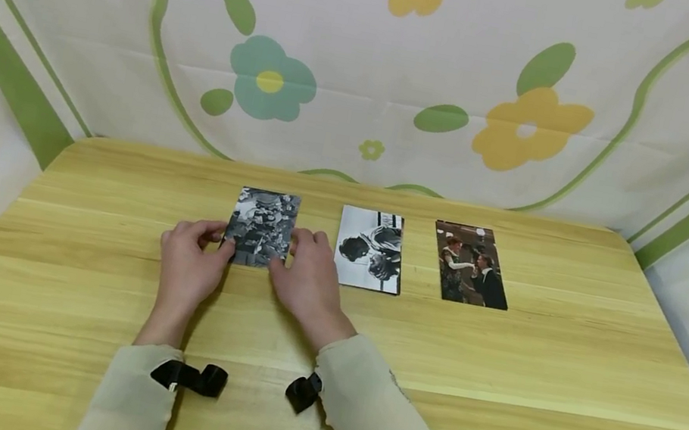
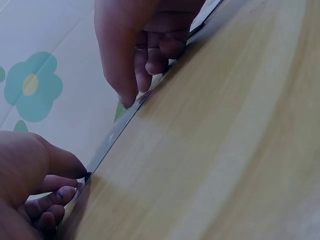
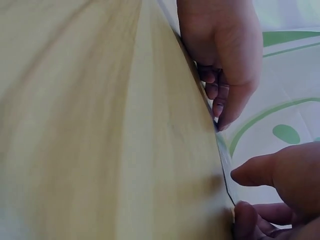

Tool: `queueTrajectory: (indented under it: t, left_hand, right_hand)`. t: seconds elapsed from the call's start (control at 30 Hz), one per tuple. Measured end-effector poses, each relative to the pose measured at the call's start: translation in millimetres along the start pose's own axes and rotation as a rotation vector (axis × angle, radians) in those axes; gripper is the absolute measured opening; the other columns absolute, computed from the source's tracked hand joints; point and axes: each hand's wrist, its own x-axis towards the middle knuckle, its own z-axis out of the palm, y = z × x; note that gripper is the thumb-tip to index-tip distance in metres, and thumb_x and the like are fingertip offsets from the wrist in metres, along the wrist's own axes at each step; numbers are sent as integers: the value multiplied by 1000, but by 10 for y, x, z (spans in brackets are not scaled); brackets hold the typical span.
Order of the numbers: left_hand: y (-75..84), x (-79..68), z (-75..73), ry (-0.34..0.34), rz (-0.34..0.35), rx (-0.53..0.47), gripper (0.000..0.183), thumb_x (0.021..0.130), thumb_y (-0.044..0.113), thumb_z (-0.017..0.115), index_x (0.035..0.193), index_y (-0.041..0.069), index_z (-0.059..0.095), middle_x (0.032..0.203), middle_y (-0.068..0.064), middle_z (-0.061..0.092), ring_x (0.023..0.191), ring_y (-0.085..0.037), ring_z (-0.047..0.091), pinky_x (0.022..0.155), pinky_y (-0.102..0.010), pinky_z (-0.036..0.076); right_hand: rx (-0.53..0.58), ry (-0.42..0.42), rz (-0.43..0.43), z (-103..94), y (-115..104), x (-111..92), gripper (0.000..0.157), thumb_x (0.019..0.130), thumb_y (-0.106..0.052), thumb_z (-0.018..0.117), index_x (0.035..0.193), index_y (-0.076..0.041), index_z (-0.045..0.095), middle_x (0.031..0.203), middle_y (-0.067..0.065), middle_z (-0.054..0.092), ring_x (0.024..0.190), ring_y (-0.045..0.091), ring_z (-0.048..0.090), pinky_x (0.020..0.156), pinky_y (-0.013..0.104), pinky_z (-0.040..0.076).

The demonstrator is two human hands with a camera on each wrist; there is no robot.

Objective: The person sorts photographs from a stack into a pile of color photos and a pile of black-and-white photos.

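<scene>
A black-and-white photo card (image 1: 262,227) showing a crowd lies on the wooden table between both hands. My left hand (image 1: 191,261) holds its left edge, thumb at the near corner and fingers curled beside it. On the opposite side, my right hand (image 1: 310,278) has its thumb over the near right corner and its fingers along the right edge. From the right wrist view, the right thumb (image 3: 252,171) stands slightly off the card's surface, while the fingertips meet its edge. The left wrist view shows the card's thin edge (image 2: 117,135) low along the tabletop.
Just right of the right hand lies a small stack of photo cards (image 1: 369,250), a black-and-white picture on top. Farther right is a colour photo card (image 1: 472,266) of two people. A flower-printed cloth (image 1: 345,54) hangs behind the table (image 1: 490,410).
</scene>
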Motion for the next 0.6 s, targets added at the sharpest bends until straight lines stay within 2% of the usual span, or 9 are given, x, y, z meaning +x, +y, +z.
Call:
queueTrajectory:
  t: [0.27, 0.47, 0.6]
  left_hand:
    - [3, 4, -5, 17, -7, -7, 32, 98, 6, 71, 129, -3, 74, 117, -23, 66, 108, -33, 50, 87, -35, 34]
    - [15, 4, -21, 56, -42, -105, 30, 102, 10, 68, 129, -1, 75, 118, -23, 71, 100, -26, 56, 85, -28, 40]
    - [53, -8, -28, 91, -94, -182, 30, 103, 12, 65, 129, 3, 76, 115, -18, 72, 94, -16, 58, 78, -20, 44]
  right_hand:
    - [138, -27, -22, -105, 32, -71, 56, 100, -27, 77, 149, -6, 60, 110, 4, 62, 88, 15, 56, 82, 31, 53]
    - [256, -32, -63, -234, 116, -130, 51, 99, -24, 79, 143, -4, 64, 115, 6, 66, 95, 14, 62, 88, 31, 58]
    - [269, 15, -88, -364, 198, -159, 51, 97, -22, 80, 142, -5, 65, 116, 7, 68, 97, 15, 66, 89, 33, 60]
